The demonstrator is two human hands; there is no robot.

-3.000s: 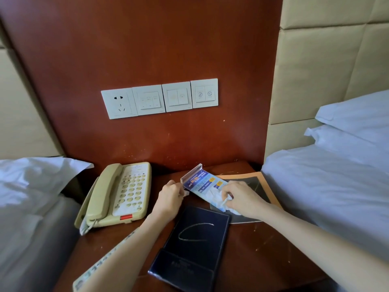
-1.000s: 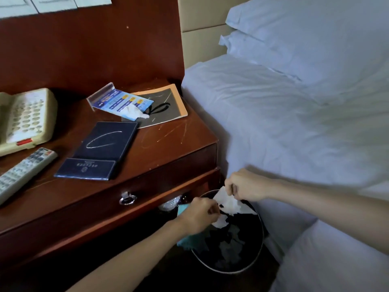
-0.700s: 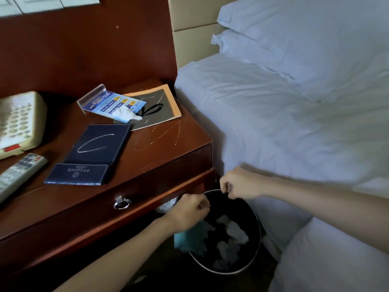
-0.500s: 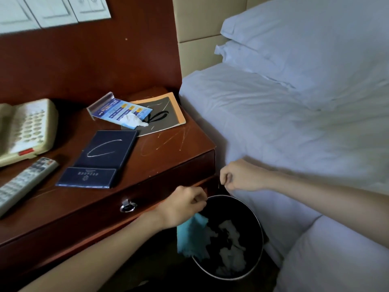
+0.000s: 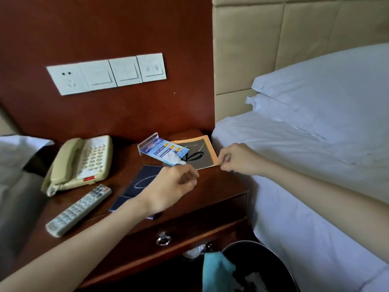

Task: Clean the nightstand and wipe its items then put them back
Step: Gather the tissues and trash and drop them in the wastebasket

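Observation:
On the reddish wooden nightstand (image 5: 219,186) lie a cream telephone (image 5: 80,163), a grey remote control (image 5: 77,209), a dark blue folder (image 5: 139,182), an orange-edged mat (image 5: 202,152) and a clear stand with a blue card (image 5: 157,147). A crumpled white tissue (image 5: 173,160) rests on the card and mat. My left hand (image 5: 170,188) hovers above the folder with fingers curled and nothing in it. My right hand (image 5: 237,160) is loosely closed at the mat's right corner, seemingly empty.
A black waste bin (image 5: 263,268) holding white tissues stands low by the nightstand, a teal cloth (image 5: 216,272) draped over its rim. White bedding and pillows (image 5: 315,127) fill the right. Switch plates (image 5: 105,73) sit on the wall panel. A drawer ring pull (image 5: 163,239) faces me.
Both hands tore and dropped tissue pieces into the bin, then rose from it to above the nightstand top. The view has tilted up with them.

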